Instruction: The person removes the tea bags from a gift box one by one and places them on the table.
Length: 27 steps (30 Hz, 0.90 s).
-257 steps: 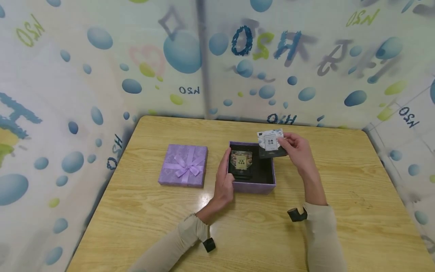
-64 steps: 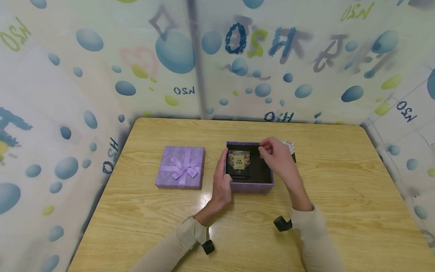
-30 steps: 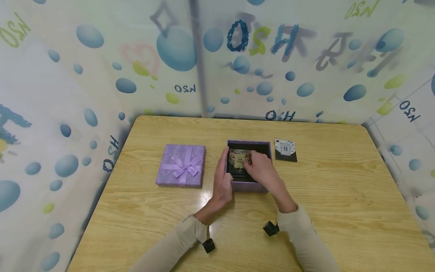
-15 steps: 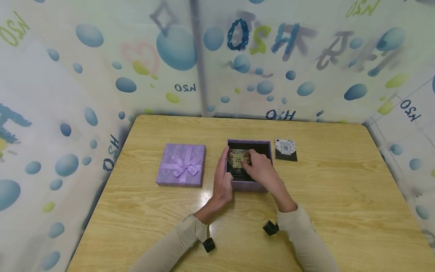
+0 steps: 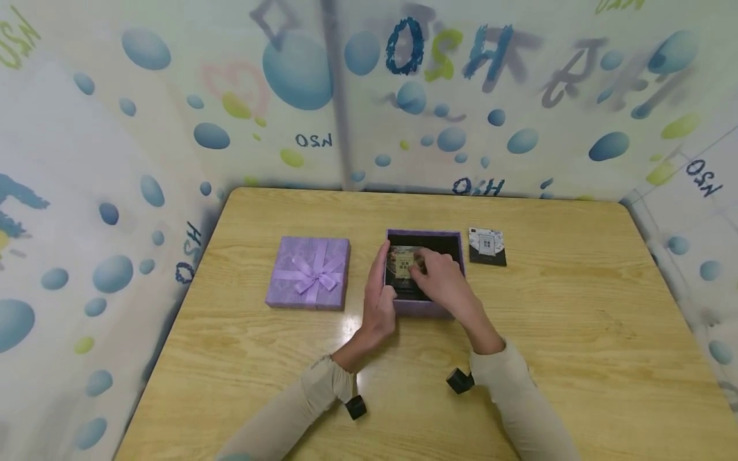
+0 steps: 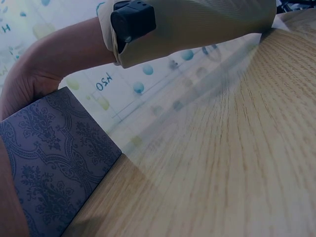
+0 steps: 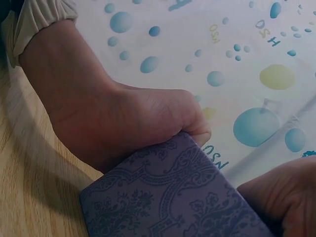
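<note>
A purple patterned box (image 5: 423, 308) without its lid stands on the table, black inside. My left hand (image 5: 377, 307) holds its left side, the thumb over the rim at the front left corner. Inside, on the left, lies a dark square sachet (image 5: 403, 266) with a gold label; others seem to lie under it. My right hand (image 5: 444, 278) reaches into the box and pinches this sachet at its right edge, covering part of it. In the right wrist view the box wall (image 7: 163, 192) hides the right fingertips. A white-and-black sachet (image 5: 487, 246) lies right of the box.
The purple lid (image 5: 308, 272) with a ribbon bow lies left of the box. Everything stands on a wooden table (image 5: 576, 320), with patterned walls (image 5: 369, 96) behind and at the sides. A small black camera (image 5: 459, 381) sits at each wrist.
My right hand has put the white-and-black sachet on the table right of the box, then moved left into the box onto the dark sachet. My left hand has kept its hold.
</note>
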Available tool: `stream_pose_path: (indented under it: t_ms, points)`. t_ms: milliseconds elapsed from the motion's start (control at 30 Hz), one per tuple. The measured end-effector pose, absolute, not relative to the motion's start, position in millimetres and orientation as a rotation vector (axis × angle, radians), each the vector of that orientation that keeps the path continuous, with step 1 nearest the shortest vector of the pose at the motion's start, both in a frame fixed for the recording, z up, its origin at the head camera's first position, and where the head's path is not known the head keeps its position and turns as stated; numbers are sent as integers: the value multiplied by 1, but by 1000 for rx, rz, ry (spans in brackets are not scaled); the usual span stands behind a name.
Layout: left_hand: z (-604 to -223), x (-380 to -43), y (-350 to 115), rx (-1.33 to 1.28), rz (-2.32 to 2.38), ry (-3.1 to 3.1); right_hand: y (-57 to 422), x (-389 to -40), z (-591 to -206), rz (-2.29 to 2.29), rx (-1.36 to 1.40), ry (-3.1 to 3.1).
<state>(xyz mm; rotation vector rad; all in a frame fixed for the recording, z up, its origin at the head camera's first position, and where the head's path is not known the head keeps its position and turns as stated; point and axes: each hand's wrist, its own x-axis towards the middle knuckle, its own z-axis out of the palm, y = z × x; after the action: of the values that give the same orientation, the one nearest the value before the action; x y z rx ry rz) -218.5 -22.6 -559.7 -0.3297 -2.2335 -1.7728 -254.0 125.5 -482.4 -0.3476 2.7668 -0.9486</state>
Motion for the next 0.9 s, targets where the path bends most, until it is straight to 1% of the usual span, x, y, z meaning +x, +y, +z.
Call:
stream_pose_path:
  t_ms: [333,667,900]
  points:
    - [-558,-220,-21,-338,-1759,-2214,129,-259,-481,-1027,-337,2868]
    - [-557,-219,-21,-321,-1771,-2243,131,-262,-482,-1131,-223,2799]
    - [-560,-217,-22,-321,-1780,-2232,132,-265,-487,-1105,-264,2737]
